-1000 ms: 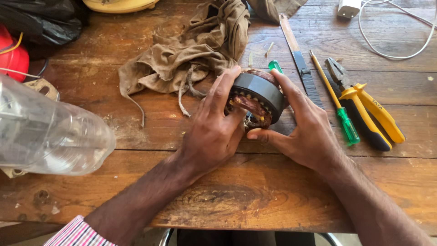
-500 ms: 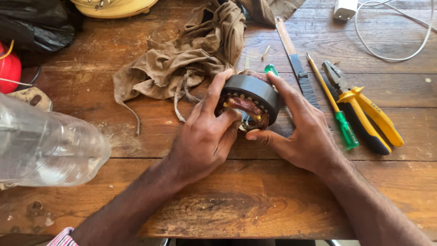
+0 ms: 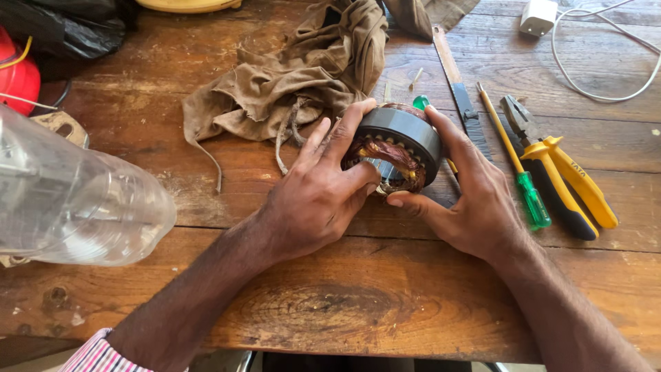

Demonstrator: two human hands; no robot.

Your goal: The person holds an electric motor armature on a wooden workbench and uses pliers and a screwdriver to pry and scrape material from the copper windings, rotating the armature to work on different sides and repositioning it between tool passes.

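A round motor stator point(image 3: 406, 138), dark steel ring with copper windings inside, is tilted up on edge just above the wooden table point(image 3: 330, 310). My left hand point(image 3: 313, 196) grips its left side, fingers on the rim and thumb near the windings. My right hand point(image 3: 475, 200) cups the right side, thumb under the lower edge. Both hands hold it together. A green screwdriver tip point(image 3: 421, 102) peeks out behind the stator.
A crumpled brown rag point(image 3: 289, 76) lies behind the stator. To the right lie a hacksaw blade point(image 3: 458, 86), a green-handled screwdriver point(image 3: 530, 196) and yellow-handled pliers point(image 3: 564, 179). A clear plastic bottle point(image 3: 76, 200) lies at left. A white charger with cable point(image 3: 540, 15) sits far right.
The view has shifted slightly. Both hands keep the stator, turned a little more upright; my left fingers have shifted on its rim.
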